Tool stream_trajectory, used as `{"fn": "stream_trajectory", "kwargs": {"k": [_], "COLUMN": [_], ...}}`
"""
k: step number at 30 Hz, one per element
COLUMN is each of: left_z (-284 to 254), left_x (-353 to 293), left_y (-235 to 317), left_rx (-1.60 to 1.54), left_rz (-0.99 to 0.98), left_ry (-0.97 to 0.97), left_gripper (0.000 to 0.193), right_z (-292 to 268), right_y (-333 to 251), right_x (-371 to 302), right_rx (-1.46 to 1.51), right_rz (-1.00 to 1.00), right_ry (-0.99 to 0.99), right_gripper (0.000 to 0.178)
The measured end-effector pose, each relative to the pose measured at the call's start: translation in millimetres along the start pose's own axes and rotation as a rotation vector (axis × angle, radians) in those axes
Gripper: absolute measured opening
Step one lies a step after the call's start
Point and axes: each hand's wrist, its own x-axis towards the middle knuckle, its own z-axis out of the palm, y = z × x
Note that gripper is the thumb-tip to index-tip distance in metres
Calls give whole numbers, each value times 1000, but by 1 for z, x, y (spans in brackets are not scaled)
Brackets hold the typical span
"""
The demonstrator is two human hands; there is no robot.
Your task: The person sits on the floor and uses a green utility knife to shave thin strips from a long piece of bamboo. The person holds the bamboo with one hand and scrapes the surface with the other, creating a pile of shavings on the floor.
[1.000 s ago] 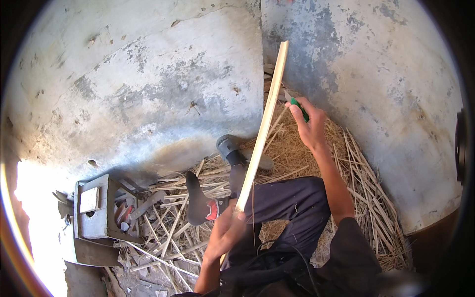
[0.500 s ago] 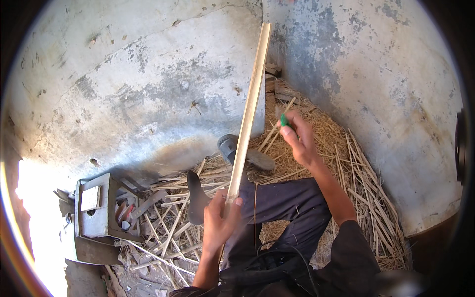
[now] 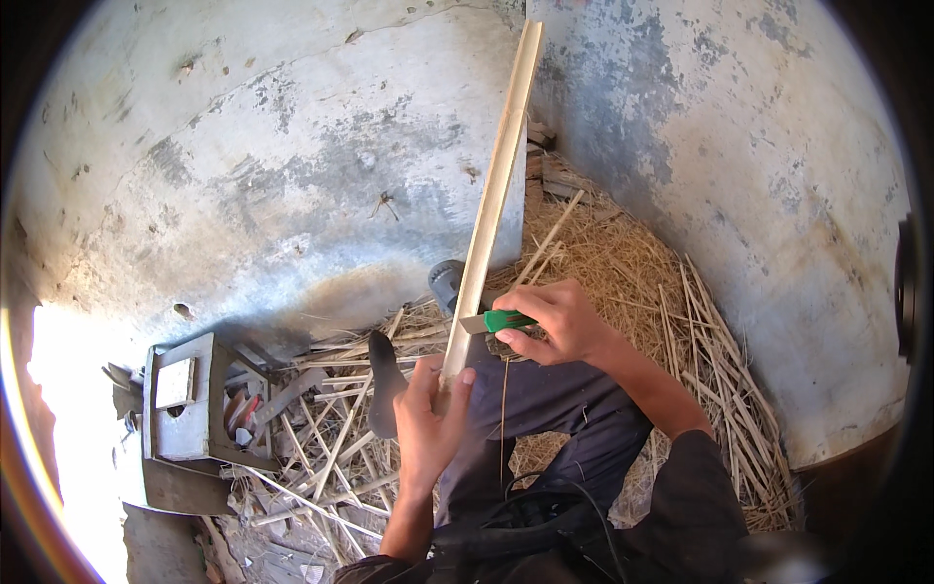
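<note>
Two hands, both occupied; the left hand (image 3: 428,419) pinches the pale split strip (image 3: 494,185) by its near part, the rest slanting away to the far side; the right hand (image 3: 562,323) wraps the green-handled knife (image 3: 506,320), its blade (image 3: 473,324) over the strip just beyond the left hand, contact unclear; best brace the strip firmly, angle the blade low and stroke away from the left hand.

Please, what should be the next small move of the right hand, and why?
Probably the right hand should guide the green-handled knife along the pale strip, away from the left hand. The blade lies across the strip in this view, near the left hand's grip, though exact contact is hard to tell; the strip extends unheld beyond it.
</note>
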Motion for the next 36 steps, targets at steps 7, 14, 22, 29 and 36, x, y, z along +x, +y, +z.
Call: {"fn": "stream_trajectory", "kwargs": {"k": [7,14,22,29,36], "left_z": [-2,-1,3,6,0], "left_x": [4,4,8,11,13], "left_y": [3,8,4,-8,-5], "left_rx": [39,60,-5,-132,-407], "left_rz": [76,86,81,102,-109], "left_ry": [13,27,1,55,-102], "left_gripper": [21,20,29,43,41], "right_z": [7,10,10,15,16], "right_y": [-4,-5,-8,-5,-8], "right_x": [2,0,0,-3,-6], "right_rx": [-65,-116,-102,-71,-54], "right_rz": [-79,-70,-127,-123,-88], "right_ry": [58,80,26,31,26], "right_gripper": [24,24,24,24,28]}}
